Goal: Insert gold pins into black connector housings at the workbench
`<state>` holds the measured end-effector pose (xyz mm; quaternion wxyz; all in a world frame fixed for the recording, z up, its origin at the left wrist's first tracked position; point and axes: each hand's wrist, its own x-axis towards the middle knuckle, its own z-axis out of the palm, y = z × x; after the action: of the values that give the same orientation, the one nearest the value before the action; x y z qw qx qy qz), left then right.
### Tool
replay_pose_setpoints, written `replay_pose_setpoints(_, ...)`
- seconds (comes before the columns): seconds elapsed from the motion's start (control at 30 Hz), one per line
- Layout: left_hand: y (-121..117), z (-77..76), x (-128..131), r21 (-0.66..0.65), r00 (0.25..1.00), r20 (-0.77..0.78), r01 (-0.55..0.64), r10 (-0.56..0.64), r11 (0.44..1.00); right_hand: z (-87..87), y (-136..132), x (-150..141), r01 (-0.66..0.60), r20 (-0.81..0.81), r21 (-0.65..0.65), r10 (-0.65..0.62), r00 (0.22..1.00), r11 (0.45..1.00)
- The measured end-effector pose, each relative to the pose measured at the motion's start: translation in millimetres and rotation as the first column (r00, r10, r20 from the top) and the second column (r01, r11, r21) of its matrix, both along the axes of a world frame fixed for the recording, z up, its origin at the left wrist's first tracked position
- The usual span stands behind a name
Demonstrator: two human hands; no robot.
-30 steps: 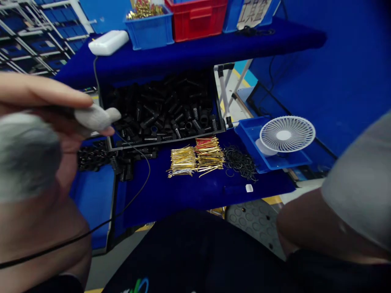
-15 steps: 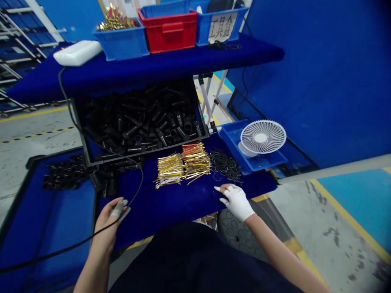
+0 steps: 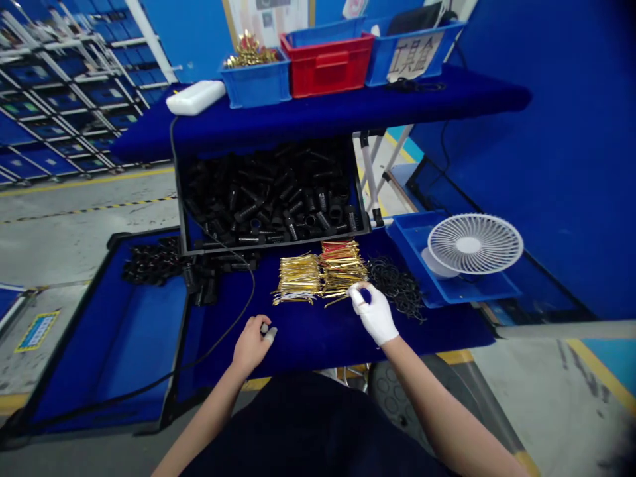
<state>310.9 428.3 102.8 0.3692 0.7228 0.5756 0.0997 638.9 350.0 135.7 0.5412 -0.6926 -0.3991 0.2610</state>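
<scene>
Stretching out in front of both hands, a bench covered in dark blue cloth (image 3: 437, 331) leaves a bare strip between the person's left hand (image 3: 252, 344) and white-gloved right hand (image 3: 373, 317). Its near edge passes under the forearms, and a black cable (image 3: 251, 291) curves across the cloth to the left of the left fingers.

The right thumb and forefinger curl into a narrow ring just in front of the bundled gold-coloured pins (image 3: 298, 279), almost touching them; whether they hold anything cannot be told. The left fingers are curled narrowly, with a pale fingertip cot (image 3: 271, 334) on one finger and a small dark piece (image 3: 264, 328) at the fingertips, too small to show whether it is gripped.

Beyond the pins and farther from the fingers, a black-rimmed tray (image 3: 273, 246) is heaped with black plastic sleeves (image 3: 268, 192). Loose black parts (image 3: 199, 278) lie beyond the left fingers, and black rubber rings (image 3: 397, 288) lie just right of the right fingers. Farther right, a blue tray (image 3: 412, 265) holds a white desk fan (image 3: 474, 244). Well beyond the fingers, a shelf carries a blue bin (image 3: 256, 86) of gold-coloured parts (image 3: 250, 53), a red crate (image 3: 326, 66) and a labelled blue crate (image 3: 412, 56).
</scene>
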Motion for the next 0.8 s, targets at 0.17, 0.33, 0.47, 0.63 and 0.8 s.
replay_pose_setpoints(0.17, -2.6, 3.6, 1.4, 0.031, 0.999, -0.044, -0.005, 0.007, 1.0, 4.9, 61.0, -25.8, -0.351, 0.405, -0.034, 0.334, 0.851, 0.936)
replay_pose_setpoints(0.33, -2.3, 8.2, -2.2, 0.016, 1.0, -0.015, 0.009, -0.009, 1.0, 1.4, 121.4, -57.8, -0.344, 0.57, -0.347, 0.487, 0.661, 0.872)
replay_pose_setpoints(0.47, -2.1, 7.4, -3.7, 0.008, 0.999, 0.039, 0.002, -0.002, 1.0, -2.9, 160.3, -78.6, -0.297, 0.583, -0.454, 0.532, 0.614, 0.84)
replay_pose_setpoints(0.63, -1.8, 6.2, -9.6, -0.005, 0.986, 0.169, -0.006, 0.007, 1.0, -0.2, 179.7, -99.3, -0.26, 0.585, -0.504, 0.547, 0.599, 0.824)
replay_pose_setpoints(0.8, 24.1, 23.7, -47.5, 0.122, 0.945, 0.28, -0.207, 0.167, 0.971, 11.0, 160.1, -88.8, -0.162, 0.565, -0.341, 0.339, 0.752, 0.926)
